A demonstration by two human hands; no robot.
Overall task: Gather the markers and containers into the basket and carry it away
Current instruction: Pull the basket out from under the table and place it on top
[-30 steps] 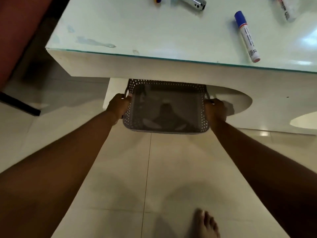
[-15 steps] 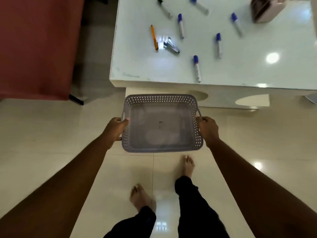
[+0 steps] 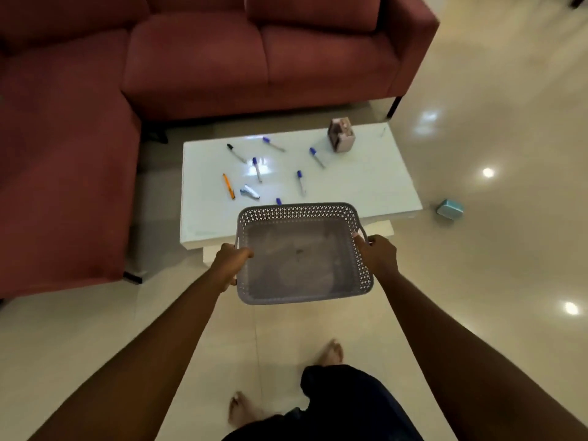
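Basket (image 3: 304,291), empty, hangs level at the table's (image 3: 366,186) near edge, left grip (image 3: 229,264) and right grip (image 3: 378,254) clamped on its side rims, ready for scattered markers (image 3: 300,182).

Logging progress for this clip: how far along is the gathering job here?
Barely begun. Done: nothing gathered; the basket looks empty. In hand: the left hand and right hand hold its sides near the table. Left: the markers and the container are ungathered.

Basket (image 3: 361,276) in front of desk (image 3: 366,186); markers (image 3: 300,182) on desk, box (image 3: 341,135) far right; sofa (image 3: 222,58) behind.
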